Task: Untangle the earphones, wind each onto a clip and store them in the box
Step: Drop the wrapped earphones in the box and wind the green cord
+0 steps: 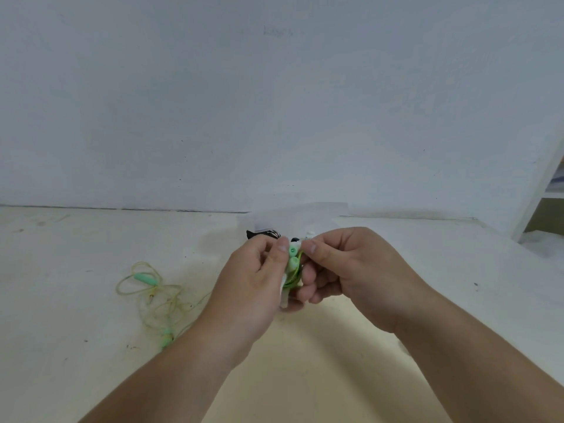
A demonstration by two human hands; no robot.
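Both hands meet above the middle of the table. My left hand [259, 279] grips a white clip [284, 296] with green earphone cord wound on it. Two mint-green earbuds [293, 254] stick up between my thumbs. My right hand [345, 267] pinches the cord and buds from the right side. A loose tangle of yellow-green earphone cable [152, 296] with mint parts lies on the table to the left. A clear box [302, 216] stands behind my hands against the wall, hard to make out.
A black and white striped item [264, 234] lies just behind my left hand, next to a small white piece [309, 232]. The white table [76, 270] meets a white wall at the back. A white shelf unit [546, 190] stands at the far right.
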